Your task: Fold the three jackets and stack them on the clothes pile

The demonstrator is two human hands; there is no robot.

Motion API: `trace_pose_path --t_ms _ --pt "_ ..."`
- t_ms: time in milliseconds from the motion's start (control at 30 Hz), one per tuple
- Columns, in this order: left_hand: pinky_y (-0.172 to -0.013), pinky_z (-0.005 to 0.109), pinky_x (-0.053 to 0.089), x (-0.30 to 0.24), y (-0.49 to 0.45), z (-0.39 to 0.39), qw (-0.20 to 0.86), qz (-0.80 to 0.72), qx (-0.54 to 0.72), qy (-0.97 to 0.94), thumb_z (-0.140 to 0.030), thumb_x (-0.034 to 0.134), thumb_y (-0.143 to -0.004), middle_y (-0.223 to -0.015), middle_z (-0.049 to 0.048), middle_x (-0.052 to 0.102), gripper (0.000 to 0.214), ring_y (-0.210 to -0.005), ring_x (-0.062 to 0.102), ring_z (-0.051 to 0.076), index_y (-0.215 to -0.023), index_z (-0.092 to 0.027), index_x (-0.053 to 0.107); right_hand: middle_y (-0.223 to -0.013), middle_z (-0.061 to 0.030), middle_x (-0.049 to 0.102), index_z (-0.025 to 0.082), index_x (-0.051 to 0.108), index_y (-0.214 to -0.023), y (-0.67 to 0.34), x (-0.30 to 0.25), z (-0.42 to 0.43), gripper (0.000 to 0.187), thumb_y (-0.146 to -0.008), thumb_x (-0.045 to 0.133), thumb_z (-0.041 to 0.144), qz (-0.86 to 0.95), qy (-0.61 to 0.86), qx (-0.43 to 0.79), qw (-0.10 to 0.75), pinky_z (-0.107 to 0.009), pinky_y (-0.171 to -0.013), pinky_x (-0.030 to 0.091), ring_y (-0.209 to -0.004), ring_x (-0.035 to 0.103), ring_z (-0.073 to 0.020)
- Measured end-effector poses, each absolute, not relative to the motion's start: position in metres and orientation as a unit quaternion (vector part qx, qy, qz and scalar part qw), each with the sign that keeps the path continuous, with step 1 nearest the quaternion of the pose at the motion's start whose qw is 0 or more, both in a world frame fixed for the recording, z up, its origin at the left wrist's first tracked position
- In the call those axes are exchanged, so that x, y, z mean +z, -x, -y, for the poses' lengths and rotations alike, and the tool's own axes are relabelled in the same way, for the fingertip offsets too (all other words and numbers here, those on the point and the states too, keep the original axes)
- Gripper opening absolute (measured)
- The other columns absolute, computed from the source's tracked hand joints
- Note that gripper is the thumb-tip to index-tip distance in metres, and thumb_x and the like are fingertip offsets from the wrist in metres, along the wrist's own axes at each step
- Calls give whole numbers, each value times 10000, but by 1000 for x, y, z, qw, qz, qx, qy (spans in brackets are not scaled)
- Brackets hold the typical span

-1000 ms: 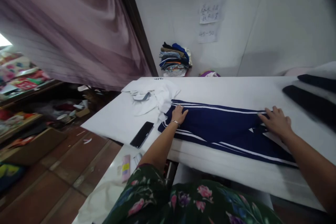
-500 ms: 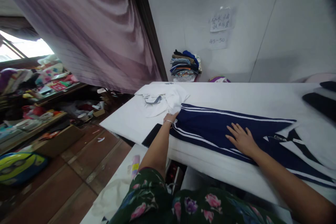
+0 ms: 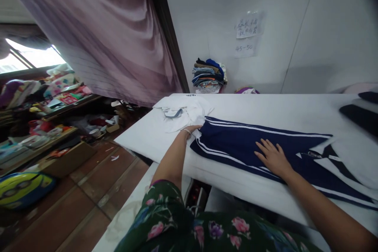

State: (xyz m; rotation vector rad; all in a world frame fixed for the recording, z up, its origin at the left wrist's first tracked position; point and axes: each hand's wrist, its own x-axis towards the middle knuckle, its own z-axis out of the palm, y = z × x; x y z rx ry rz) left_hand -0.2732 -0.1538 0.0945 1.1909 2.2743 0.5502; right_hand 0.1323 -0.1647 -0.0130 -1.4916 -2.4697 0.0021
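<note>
In the head view, navy track pants (image 3: 236, 141) with white side stripes are lying folded lengthwise along the near edge of the white table (image 3: 141, 138), mostly smooth, with a white shirt (image 3: 183, 114) bunched just beyond their left end. The right hand (image 3: 273, 158) is resting open and flat on the pants with its fingers spread, while the left hand (image 3: 189, 130) is touching their left end, though whether it is pinching the cloth cannot be told. A stack of folded clothes (image 3: 208, 76) is sitting behind the table, and a black garment (image 3: 358, 110) is lying at its far right.
</note>
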Motion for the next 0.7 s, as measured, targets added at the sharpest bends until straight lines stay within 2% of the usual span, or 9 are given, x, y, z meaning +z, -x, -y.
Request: trace_pose_path --t_ms 167,433,500,567,633,700 --pt "-667 298 518 113 264 149 288 -843 180 -417 -549 672 -681 -999 147 705 553 -854 662 240 -1015 -108 657 -1475 -83 368 245 436 -1379 -132 -12 165 601 -904 258 569 850 508 16 136 -538 -1096 199 -1383 265 -267" --pt "-666 255 506 179 210 137 233 -820 136 -505 -510 730 -614 -1022 128 695 542 -891 657 243 -969 -107 661 -1460 -92 391 241 485 -1335 -128 -1 164 564 -892 321 550 835 520 86 155 -543 -1112 161 -1386 260 -273" --pt "-703 256 504 198 184 131 194 -801 102 -556 -506 720 -622 -1024 123 692 529 -920 652 246 -968 -110 662 -1453 -92 402 236 499 -1322 -125 9 164 556 -881 359 546 818 528 140 182 -533 -1122 153 -1392 248 -270" --pt "-742 263 498 214 152 126 163 -773 75 -608 -488 717 -629 -1022 115 689 522 -938 646 245 -987 -113 657 -1453 -84 404 229 491 -1329 -121 23 165 573 -868 390 555 787 524 216 244 -500 -1136 161 -1397 238 -259" --pt "-769 275 492 227 114 122 142 -737 51 -659 -476 721 -630 -1015 105 688 532 -941 642 242 -1015 -116 647 -1465 -64 388 240 429 -1376 -114 39 167 621 -863 387 587 732 496 331 330 -446 -1128 233 -1384 274 -236" --pt "-784 278 485 235 70 121 135 -696 32 -705 -465 720 -638 -1006 93 688 522 -938 640 235 -1025 -124 641 -1484 -43 358 282 296 -1440 -109 56 168 666 -871 327 627 636 453 478 402 -418 -1061 358 -1342 360 -216"
